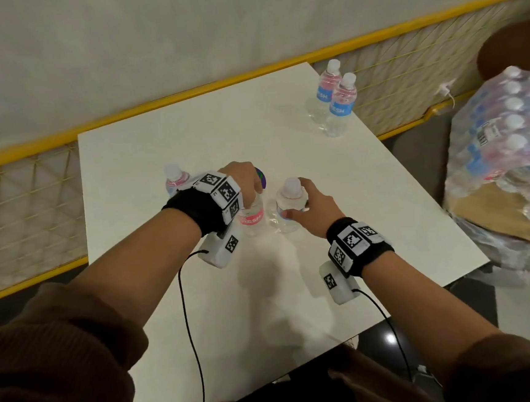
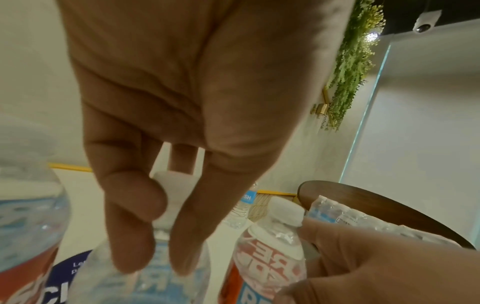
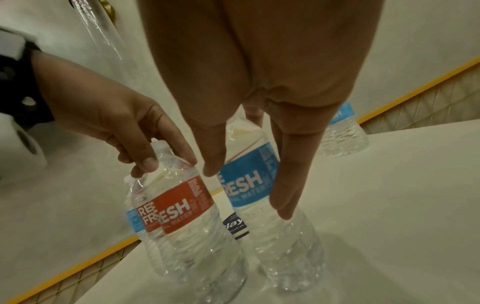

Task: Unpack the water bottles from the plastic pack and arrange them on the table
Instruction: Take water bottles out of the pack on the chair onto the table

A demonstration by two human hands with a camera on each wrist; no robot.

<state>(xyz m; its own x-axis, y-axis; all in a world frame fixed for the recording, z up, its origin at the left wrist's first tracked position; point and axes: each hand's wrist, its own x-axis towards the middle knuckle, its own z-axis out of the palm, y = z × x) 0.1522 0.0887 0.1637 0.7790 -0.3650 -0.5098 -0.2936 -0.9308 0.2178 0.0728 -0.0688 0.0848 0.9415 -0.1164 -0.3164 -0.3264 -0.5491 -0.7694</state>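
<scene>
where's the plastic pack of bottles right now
In the head view the plastic pack sits off the table's right edge, beyond the right hand.

Bottles (image 1: 290,210) clear glossy crinkled plastic; table (image 1: 251,131) smooth white matt; pack (image 1: 506,154) shiny plastic film.

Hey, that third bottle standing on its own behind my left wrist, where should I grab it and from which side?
Probably from above, at the neck just under the cap. The lone bottle stands upright on the table, and in the head view the left hand, gripping its own bottle, crowds its right side, so fingers fit most easily round the neck.
</scene>
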